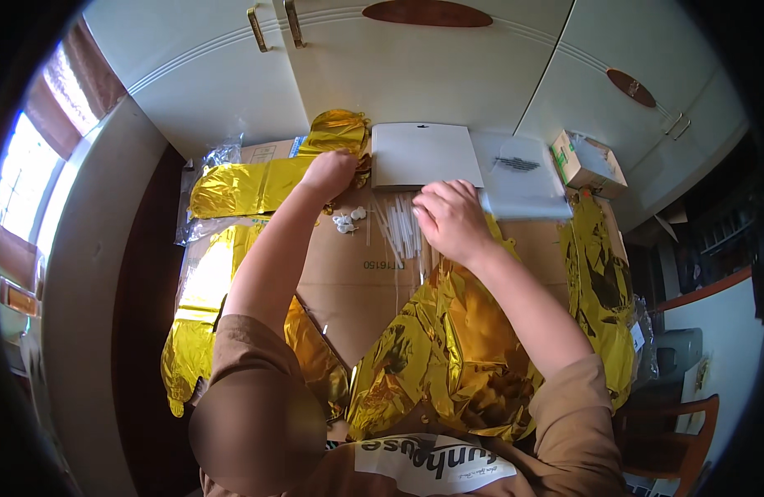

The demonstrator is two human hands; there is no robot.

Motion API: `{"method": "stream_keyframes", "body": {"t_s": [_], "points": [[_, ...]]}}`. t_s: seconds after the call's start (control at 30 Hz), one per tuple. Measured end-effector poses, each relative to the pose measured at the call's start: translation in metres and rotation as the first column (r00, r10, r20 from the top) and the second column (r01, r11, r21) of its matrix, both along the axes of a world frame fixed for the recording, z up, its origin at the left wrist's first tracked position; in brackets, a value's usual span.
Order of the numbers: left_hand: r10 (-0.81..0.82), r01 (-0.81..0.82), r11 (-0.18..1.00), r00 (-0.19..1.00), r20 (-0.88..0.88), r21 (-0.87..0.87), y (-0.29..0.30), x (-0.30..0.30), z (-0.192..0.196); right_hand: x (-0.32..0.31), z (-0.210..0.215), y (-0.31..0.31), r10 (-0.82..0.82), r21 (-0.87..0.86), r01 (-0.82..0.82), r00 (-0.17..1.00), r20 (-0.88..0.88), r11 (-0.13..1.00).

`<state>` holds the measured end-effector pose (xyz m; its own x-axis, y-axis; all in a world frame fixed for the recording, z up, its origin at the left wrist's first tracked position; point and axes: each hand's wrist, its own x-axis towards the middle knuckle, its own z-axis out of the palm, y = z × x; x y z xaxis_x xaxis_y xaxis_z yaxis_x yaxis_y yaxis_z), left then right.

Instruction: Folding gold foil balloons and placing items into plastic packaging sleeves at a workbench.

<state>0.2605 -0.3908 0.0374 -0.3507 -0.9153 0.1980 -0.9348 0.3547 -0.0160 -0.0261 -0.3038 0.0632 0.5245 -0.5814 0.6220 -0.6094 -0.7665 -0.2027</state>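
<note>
At the back left my left hand (pixel 330 174) is closed over the edge of a pile of shiny gold foil balloons (pixel 270 184), its fingertips partly hidden. My right hand (pixel 452 222) hovers with loosely bent fingers apart, in front of a white flat box (pixel 423 156), and nothing shows in it. Just left of it, a bundle of clear-white plastic straws (pixel 403 228) lies on the cardboard. Small white plastic pieces (pixel 347 220) sit in a cluster between my hands. More crumpled gold foil (pixel 456 356) spreads under my right forearm, close to my body.
The cardboard sheet (pixel 340 273) covers the work surface. A clear plastic sheet or bag (pixel 522 178) with dark marks lies right of the white box, beside a small open carton (pixel 589 164). Gold foil (pixel 597 290) hangs at the right edge. Cabinet doors (pixel 415 74) stand behind.
</note>
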Motion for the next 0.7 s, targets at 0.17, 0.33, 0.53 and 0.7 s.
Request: {"method": "stream_keyframes", "body": {"t_s": [0.17, 0.33, 0.53, 0.7], "points": [[0.178, -0.204, 0.979, 0.847, -0.501, 0.004, 0.006, 0.011, -0.003, 0.042, -0.004, -0.048, 0.052, 0.113, -0.059, 0.996, 0.067, 0.992], [0.337, -0.307, 0.937, 0.656, -0.675, 0.169, 0.001, 0.018, -0.005, 0.104, -0.009, -0.089, -0.011, 0.187, 0.018, 0.999, -0.037, 0.982], [0.362, -0.320, 0.915, 0.384, -0.850, 0.245, -0.001, 0.027, -0.008, 0.127, -0.017, -0.100, 0.001, 0.219, 0.120, 0.875, -0.484, 0.968], [0.328, -0.258, 0.925, 0.174, -0.928, 0.279, -0.009, 0.044, -0.002, 0.137, -0.008, -0.104, 0.015, 0.332, 0.198, 0.840, -0.542, 0.922]]}}
